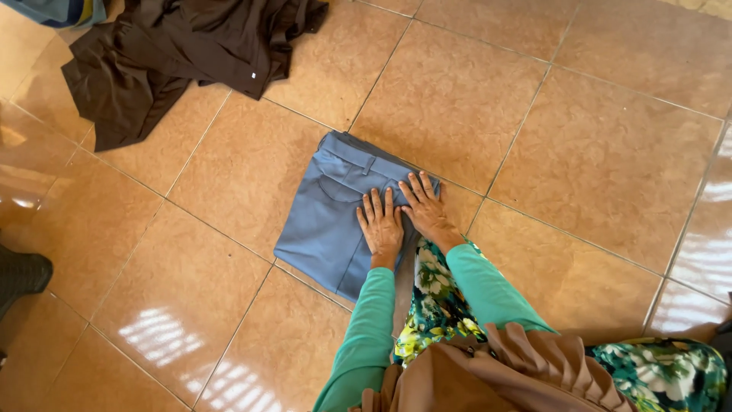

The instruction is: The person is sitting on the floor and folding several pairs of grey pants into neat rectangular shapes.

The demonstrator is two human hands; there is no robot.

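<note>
A pair of folded blue-grey trousers (332, 210) lies on the glossy orange-brown tiled floor (595, 152) near the middle of the frame, squared into a compact packet with the waistband, a belt loop and a curved pocket seam showing along its upper edge. Both of the person's hands rest flat on the right part of this packet, side by side and just touching at the thumbs. The left hand (381, 225) lies palm down with fingers spread and pointing toward the top of the frame; its grip is apart, pressing on the cloth rather than clamped on anything. The right hand (425, 207) sits just to its right and slightly higher, likewise flat, fingers fanned, its grip apart, reaching to the trousers' right edge. Both arms wear teal-green sleeves (476, 286) that run down toward the bottom centre of the frame, over a floral skirt (438, 305) in green, yellow and white and a brown pleated cloth (526, 366) at the lower edge. In the upper left of the frame a dark brown garment (175, 53) lies crumpled on the floor, well apart from the trousers. A dark shoe (21, 276) shows at the left edge.
</note>
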